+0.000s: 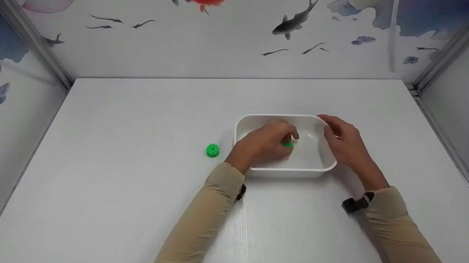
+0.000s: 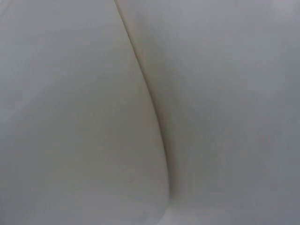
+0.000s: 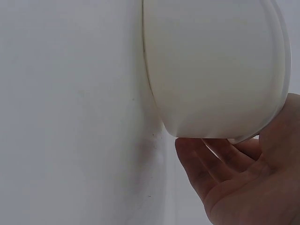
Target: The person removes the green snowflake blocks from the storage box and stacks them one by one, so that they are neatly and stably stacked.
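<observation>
A white rectangular plastic tub (image 1: 304, 170) with rounded corners stands on the table. My left hand (image 1: 266, 141) reaches over its front left rim, fingers bent down inside. At the fingertips shows a bit of a small green piece (image 1: 288, 145), pinched by thumb and finger; the hand hides most of it. My right hand (image 1: 344, 141) grips the tub's right end, thumb by the rim and fingers along the outside wall. In the right wrist view the fingers (image 3: 201, 164) bend against the tub's outer wall (image 3: 215, 70). The left wrist view shows only white surfaces, no hand.
A green round wheel-like piece (image 1: 212, 150) with small holes lies on the white table (image 1: 127, 159), just left of the tub. Panels printed with fish (image 1: 293, 23) stand along the back and both sides. Black straps (image 1: 357, 204) sit at the wrists.
</observation>
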`<state>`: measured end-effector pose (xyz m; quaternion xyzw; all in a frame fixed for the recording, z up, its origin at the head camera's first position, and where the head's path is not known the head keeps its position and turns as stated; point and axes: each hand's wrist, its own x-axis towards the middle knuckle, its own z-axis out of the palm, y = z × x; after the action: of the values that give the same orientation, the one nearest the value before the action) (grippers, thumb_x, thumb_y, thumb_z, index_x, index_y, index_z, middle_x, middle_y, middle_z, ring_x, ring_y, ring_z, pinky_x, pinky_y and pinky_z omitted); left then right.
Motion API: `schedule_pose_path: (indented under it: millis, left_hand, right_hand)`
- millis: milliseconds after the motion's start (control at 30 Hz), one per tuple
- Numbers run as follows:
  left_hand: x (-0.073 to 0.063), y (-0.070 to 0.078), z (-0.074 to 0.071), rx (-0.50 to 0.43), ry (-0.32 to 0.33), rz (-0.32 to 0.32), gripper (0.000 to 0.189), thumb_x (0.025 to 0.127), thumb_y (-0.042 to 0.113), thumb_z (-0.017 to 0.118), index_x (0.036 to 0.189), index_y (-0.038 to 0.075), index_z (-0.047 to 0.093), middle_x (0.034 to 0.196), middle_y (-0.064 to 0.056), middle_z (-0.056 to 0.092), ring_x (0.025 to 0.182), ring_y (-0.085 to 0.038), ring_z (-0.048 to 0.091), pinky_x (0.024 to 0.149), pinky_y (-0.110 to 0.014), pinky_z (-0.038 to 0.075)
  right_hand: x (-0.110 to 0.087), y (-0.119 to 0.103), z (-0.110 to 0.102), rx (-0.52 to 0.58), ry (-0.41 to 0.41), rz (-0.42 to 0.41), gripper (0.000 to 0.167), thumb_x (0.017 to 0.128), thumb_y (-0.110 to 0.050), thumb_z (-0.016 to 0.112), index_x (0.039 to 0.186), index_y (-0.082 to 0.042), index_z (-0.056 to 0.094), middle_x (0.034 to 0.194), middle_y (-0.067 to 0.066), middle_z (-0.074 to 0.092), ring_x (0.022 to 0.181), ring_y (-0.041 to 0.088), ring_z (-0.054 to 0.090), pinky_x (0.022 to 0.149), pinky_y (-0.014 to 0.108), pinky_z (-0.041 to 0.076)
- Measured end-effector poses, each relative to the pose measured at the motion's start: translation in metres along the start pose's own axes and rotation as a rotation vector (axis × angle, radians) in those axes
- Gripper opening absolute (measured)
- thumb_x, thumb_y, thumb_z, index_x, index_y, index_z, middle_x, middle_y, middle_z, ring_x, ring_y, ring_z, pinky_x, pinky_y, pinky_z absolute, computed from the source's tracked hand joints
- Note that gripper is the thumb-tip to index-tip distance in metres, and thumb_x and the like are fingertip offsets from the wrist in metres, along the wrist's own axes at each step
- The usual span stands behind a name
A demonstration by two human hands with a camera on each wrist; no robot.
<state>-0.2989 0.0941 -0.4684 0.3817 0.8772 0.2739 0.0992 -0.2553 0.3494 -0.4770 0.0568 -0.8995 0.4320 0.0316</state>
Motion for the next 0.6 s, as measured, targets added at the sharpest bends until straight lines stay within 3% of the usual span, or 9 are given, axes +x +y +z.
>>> schedule_pose_path:
  millis: [300,467,600]
  left_hand:
    - [-0.0028,-0.0004,0.0000,0.013,0.017,-0.047,0.036,0.098,0.024,0.079,0.131,0.010,0.075,0.122,-0.003,0.069,0.109,-0.016,0.059,0.102,-0.030,0.056]
    - [-0.0043,0.0012,-0.0010,0.036,0.019,-0.065,0.027,0.098,0.018,0.077,0.122,0.007,0.077,0.117,-0.006,0.069,0.109,-0.018,0.057,0.101,-0.032,0.055]
    - [-0.0032,0.0030,-0.0009,0.041,0.018,-0.055,0.020,0.095,0.014,0.076,0.113,0.005,0.076,0.111,-0.007,0.068,0.102,-0.018,0.054,0.091,-0.029,0.052]
  right_hand:
    - [-0.0004,-0.0019,-0.0006,-0.001,-0.008,0.013,0.044,0.114,-0.018,0.049,0.157,-0.010,0.056,0.154,0.019,0.062,0.138,0.038,0.064,0.115,0.056,0.052]
    - [-0.0001,-0.0009,-0.0002,-0.007,-0.002,0.006,0.044,0.114,-0.018,0.049,0.157,-0.009,0.057,0.154,0.020,0.062,0.138,0.037,0.064,0.113,0.056,0.052]
    - [0.0001,0.0007,0.0005,-0.011,0.009,0.017,0.044,0.114,-0.018,0.049,0.156,-0.010,0.057,0.154,0.019,0.062,0.138,0.038,0.064,0.114,0.057,0.053]
